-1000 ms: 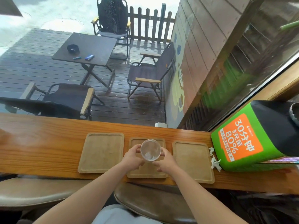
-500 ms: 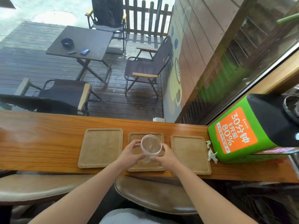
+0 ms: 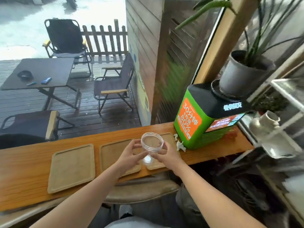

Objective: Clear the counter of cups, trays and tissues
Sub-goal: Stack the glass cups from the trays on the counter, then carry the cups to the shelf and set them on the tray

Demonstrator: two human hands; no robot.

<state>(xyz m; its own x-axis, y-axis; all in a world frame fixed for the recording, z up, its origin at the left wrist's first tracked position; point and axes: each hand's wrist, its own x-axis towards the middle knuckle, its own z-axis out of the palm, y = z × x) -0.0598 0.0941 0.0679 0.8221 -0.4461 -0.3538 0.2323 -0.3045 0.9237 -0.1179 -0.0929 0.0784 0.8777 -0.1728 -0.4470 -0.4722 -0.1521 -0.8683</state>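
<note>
Head view, centre and lower right of frame. The right tray (image 3: 168,138) was mostly hidden behind the clear cup (image 3: 152,145) and the right hand (image 3: 166,156); only its far edge and a near corner showed. The middle tray (image 3: 111,155) was partly covered by the left hand (image 3: 131,156), while the left tray (image 3: 72,167) lay fully in view, apart from both hands. The fingertips were blurred, so single finger contacts were hard to make out, and whether the cup's base touched a tray could not be told. The shelves at the right edge were smeared and cut off.

The clear cup stood between the two hands, its open mouth tilted toward the camera and its base over the gap between the middle and right trays on the wooden counter (image 3: 24,170). Both hands held it: the left hand curled round its left wall, the right hand round its right wall, thumbs on the near side.

Both forearms rose from the lower edge of the frame and converged on the cup, wrists roughly level.

Crumpled tissues (image 3: 180,145) lay on the counter just beside the right tray, against the foot of a green box (image 3: 189,122). A potted plant (image 3: 240,74) stood on top of that box. A stool (image 3: 144,190) sat below the counter's near edge.
</note>
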